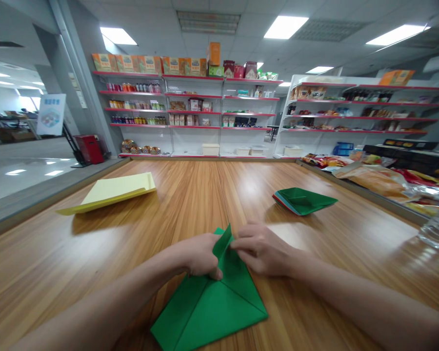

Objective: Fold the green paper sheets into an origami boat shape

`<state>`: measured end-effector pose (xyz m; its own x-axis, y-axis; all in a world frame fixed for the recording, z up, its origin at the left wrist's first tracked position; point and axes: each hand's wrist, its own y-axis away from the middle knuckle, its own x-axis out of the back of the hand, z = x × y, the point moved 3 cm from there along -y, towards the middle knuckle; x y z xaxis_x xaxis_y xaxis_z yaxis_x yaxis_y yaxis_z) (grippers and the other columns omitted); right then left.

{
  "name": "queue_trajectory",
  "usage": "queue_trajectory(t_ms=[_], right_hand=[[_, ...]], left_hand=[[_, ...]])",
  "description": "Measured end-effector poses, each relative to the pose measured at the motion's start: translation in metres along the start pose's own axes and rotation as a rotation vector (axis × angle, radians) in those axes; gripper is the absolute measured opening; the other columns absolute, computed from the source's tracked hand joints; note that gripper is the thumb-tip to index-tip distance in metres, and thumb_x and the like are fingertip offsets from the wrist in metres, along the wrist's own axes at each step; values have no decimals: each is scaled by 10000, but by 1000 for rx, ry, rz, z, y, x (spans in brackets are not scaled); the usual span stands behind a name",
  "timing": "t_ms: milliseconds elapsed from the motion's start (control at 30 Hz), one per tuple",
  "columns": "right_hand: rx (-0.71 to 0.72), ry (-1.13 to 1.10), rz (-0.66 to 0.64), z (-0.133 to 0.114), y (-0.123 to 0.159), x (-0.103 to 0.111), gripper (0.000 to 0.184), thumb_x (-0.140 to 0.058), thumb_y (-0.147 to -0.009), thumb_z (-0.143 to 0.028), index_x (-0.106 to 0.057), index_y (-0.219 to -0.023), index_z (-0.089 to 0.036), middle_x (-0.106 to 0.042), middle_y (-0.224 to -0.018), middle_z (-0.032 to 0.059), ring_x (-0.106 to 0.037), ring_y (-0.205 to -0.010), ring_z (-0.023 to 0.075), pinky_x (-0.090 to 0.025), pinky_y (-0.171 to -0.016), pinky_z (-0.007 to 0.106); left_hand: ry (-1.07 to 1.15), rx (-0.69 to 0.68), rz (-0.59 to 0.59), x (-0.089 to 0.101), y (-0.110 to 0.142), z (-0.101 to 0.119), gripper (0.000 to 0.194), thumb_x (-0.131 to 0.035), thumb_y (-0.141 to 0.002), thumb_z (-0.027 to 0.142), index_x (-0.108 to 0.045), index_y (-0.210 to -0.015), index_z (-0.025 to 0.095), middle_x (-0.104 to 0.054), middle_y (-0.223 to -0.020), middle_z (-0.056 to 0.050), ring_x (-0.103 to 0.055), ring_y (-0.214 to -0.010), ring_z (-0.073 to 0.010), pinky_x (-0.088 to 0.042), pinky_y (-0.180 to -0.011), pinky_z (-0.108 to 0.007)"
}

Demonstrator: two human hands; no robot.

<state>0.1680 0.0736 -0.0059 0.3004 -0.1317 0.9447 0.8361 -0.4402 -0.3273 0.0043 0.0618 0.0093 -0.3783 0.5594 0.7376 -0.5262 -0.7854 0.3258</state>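
A green sheet of paper point(208, 307), creased along its diagonals, lies on the wooden table point(190, 195) right in front of me. Its far corner is lifted and folded upward. My left hand point(199, 254) is closed on that raised flap from the left, thumb pressed against the paper. From the right, my right hand point(261, 251) pinches the same flap with its fingertips. The two hands nearly touch over the fold.
A stack of folded green paper pieces point(303, 200) sits to the right, farther back. A pile of yellow sheets point(111, 191) lies at the left. Snack packets point(380, 179) line the right edge. Store shelves point(190, 114) stand behind the table.
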Motion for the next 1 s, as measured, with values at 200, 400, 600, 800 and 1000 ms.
queue_trajectory(t_ms=[200,400,600,800,1000], right_hand=[[3,25,-60,1,-2,-3,201,-452,-851,-149,-650,-820,-167,-601,-706,39,-536,-694,151,-332,-666,285],[109,4,-89,-3,-1,-3,184,-453,-846,-157,-635,-822,-167,-608,-726,43,-537,-710,154,-329,-687,291],[35,64,-71,2,-1,-5,184,-448,-854,-159,-621,-789,-167,-596,-696,36,-531,-684,151,-321,-682,296],[50,88,-83,2,-1,-6,165,-451,-856,-173,-610,-816,-155,-608,-703,39,-528,-667,148,-320,-686,299],[84,116,-71,-4,-1,-4,197,-426,-875,-189,-600,-787,-157,-604,-692,41,-517,-657,147,-313,-687,307]], left_hand=[[-28,-10,8,0,1,4,488,-675,-577,215,-602,-1059,185,-671,-1009,-45,-614,-866,-243,-463,-678,-282],[-47,-54,-14,-2,-1,5,451,-666,-570,182,-609,-1018,180,-667,-1011,-38,-608,-878,-233,-458,-695,-276],[-51,24,34,-3,-2,1,546,-686,-565,231,-563,-1090,149,-645,-1044,-84,-602,-890,-260,-462,-699,-310],[-11,-56,69,-8,-3,2,545,-709,-592,318,-566,-1097,172,-648,-1049,-60,-596,-918,-247,-456,-767,-309],[-15,-39,56,-7,-4,2,577,-766,-529,305,-593,-1067,188,-655,-1042,-42,-594,-927,-255,-455,-774,-312]])
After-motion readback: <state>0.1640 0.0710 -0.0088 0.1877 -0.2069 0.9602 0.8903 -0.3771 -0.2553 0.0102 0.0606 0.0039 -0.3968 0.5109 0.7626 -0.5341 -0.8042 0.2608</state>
